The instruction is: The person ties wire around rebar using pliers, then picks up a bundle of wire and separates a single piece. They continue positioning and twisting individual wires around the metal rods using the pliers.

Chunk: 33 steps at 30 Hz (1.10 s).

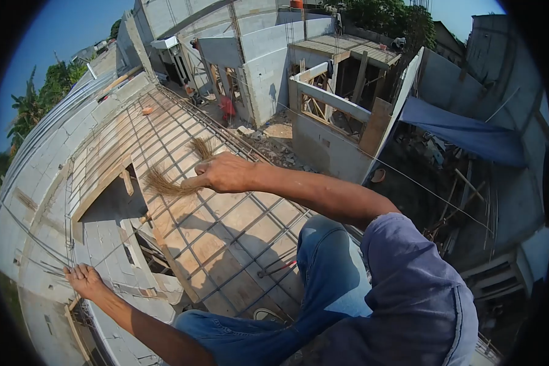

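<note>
My right hand (229, 172) is closed around a bundle of thin, straw-coloured tie wire (168, 183), whose loose ends fan out on both sides of the fist. It hovers over a grid of steel rebar (210, 210) laid above plywood boards (192, 244). Out to the left, my left hand (84, 281) has its fingers curled at the ends of several thin rebar rods (52, 266) by the block wall; the palm side is hidden. A red-handled tool (279, 268) lies on the grid near my bent knee.
An opening (119, 201) in the formwork lies left of the boards, with timber props below. Grey block walls (265, 76) stand ahead. To the right, a drop leads to rubble and a blue tarp (463, 131). A thin line (430, 198) crosses there.
</note>
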{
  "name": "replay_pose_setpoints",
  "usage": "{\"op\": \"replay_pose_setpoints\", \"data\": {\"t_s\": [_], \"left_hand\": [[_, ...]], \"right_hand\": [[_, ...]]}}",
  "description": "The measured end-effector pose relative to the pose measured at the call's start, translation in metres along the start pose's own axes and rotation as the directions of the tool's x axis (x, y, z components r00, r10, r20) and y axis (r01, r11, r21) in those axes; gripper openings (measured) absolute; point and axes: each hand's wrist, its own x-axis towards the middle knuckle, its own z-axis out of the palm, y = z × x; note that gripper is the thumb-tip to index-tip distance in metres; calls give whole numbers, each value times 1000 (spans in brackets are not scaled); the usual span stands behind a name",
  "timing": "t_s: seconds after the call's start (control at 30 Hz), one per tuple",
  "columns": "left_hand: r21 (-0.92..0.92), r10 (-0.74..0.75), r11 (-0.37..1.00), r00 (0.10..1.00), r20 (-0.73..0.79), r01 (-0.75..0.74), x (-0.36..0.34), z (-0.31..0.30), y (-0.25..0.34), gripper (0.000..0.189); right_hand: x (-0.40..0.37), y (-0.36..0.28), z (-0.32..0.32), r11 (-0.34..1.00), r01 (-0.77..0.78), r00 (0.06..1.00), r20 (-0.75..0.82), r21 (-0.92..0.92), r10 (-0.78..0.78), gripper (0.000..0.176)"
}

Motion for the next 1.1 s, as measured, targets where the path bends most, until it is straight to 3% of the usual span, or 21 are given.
{"op": "replay_pose_setpoints", "data": {"t_s": [0.07,0.17,0.27,0.3,0.37,0.47,0.53,0.6,0.67,0.73,0.77,0.83,0.87,0.93,0.97,1.03,1.1], "left_hand": [[-26,-57,998,998,42,58,8,-7,-10,15],[-60,-78,995,989,122,86,11,-8,-16,13],[-31,-56,998,993,99,60,12,-12,-18,15],[20,-43,999,998,52,42,11,-13,-15,17],[-4,-62,998,996,62,63,12,-16,-18,19],[-48,-91,994,989,117,97,8,-11,-26,25],[-70,-91,992,982,163,104,7,-8,-28,28],[-26,-22,999,997,78,24,4,-9,-24,30],[-48,-28,998,996,86,32,-10,2,-32,30],[-48,-44,998,994,102,49,-17,3,-34,31],[-56,-22,998,995,93,27,-13,0,-35,29],[-64,5,998,996,88,0,-2,-9,-30,27],[-70,26,997,997,76,-20,4,-20,-25,26],[-77,45,996,997,55,-41,16,-41,-20,24],[-86,36,996,999,24,-34,22,-48,-18,22],[-103,29,994,1000,-5,-30,25,-55,-15,20],[-74,24,997,1000,-1,-24,20,-51,-16,21]], "right_hand": [[-19,14,-14,991,3,999,-49,-134,-10,52],[-46,-11,-9,985,-166,972,161,-38,170,49],[-67,-45,3,985,-147,949,294,94,113,45],[-69,-43,2,985,-142,949,296,98,107,45],[-68,-43,-7,968,-204,973,139,147,184,43],[-57,-25,-13,944,-327,908,291,42,302,43],[-60,-26,-18,949,-314,903,300,-35,309,41],[-71,-14,-14,973,-182,978,133,145,163,38],[-70,-7,-7,946,-231,969,139,228,203,42],[-74,-8,-11,958,-264,932,284,114,224,47],[-76,-6,-15,960,-257,935,280,111,218,47],[-85,4,-25,974,-212,960,203,74,194,46],[-95,25,-26,995,-92,994,54,-32,94,49],[-113,43,-53,945,-264,962,20,-193,273,49],[-120,42,-59,946,-262,962,24,-193,271,49],[-127,37,-68,879,-347,886,195,-326,422,45],[-128,15,-59,900,-291,763,488,-325,424,36]]}}
